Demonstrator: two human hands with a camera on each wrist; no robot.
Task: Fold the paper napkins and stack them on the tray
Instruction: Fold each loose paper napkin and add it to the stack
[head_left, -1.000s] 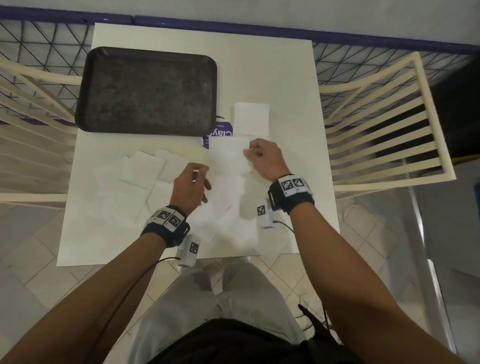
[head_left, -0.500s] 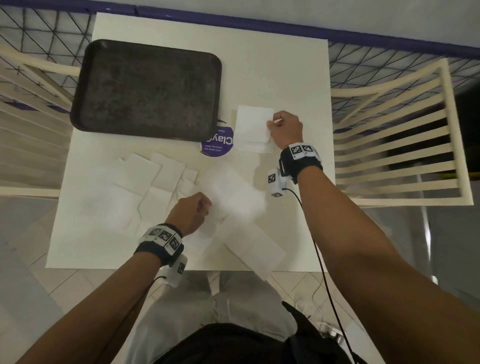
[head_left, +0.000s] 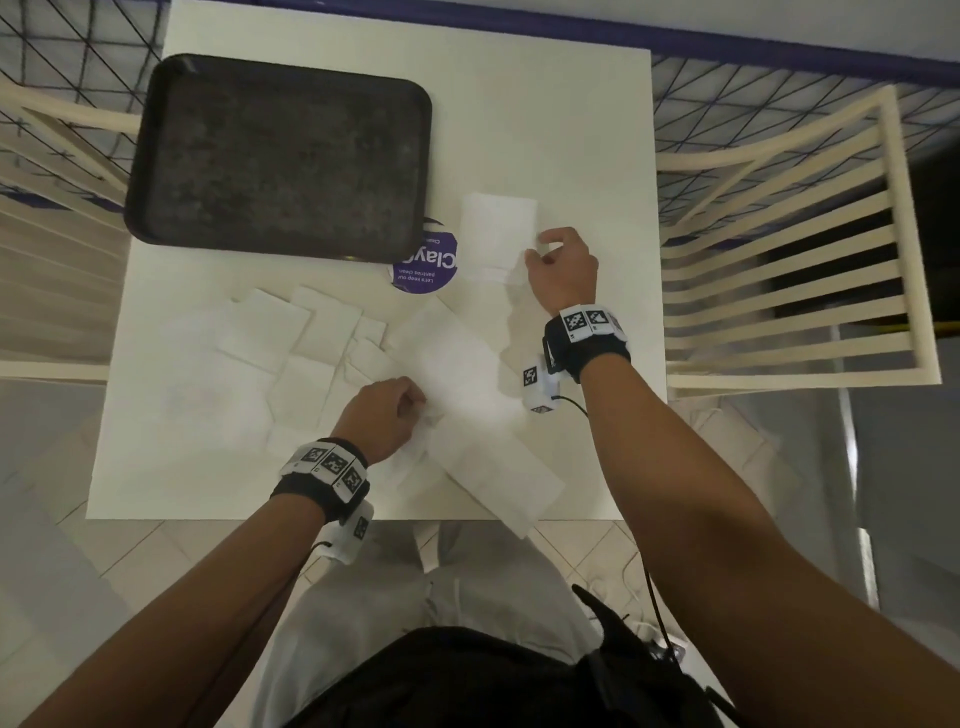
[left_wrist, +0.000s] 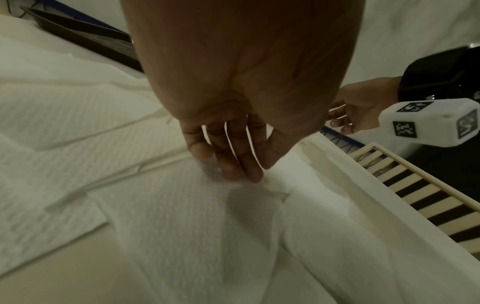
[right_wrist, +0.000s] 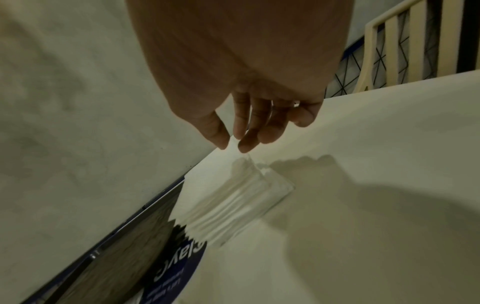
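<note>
A stack of napkins (head_left: 497, 228) lies flat on the white counter (head_left: 545, 130), just right of a round purple sticker (head_left: 426, 265) and off the tray's near right corner. Its long axis runs away from the person, short edges near and far. The right hand (head_left: 561, 267) pinches the corner of the top sheet between thumb and forefinger at the stack's near right edge; the right wrist view shows the thin paper lifted between the fingertips (right_wrist: 244, 147).

Nearer the person, an unfolded napkin (head_left: 457, 364) lies as a long strip, its axis running diagonally from far left to near right, its near end over the counter's front edge. The left hand (head_left: 382, 415) rests on it with fingers extended downward, their tips pressing the textured paper, as the left wrist view shows (left_wrist: 233, 160).

To the left, several more loose napkins (head_left: 291, 353) lie overlapping at mixed angles.

The dark tray (head_left: 275, 156) sits at the far left of the counter, long axis left to right, with no napkins on it. Cream slatted chairs (head_left: 789, 260) stand at either side.
</note>
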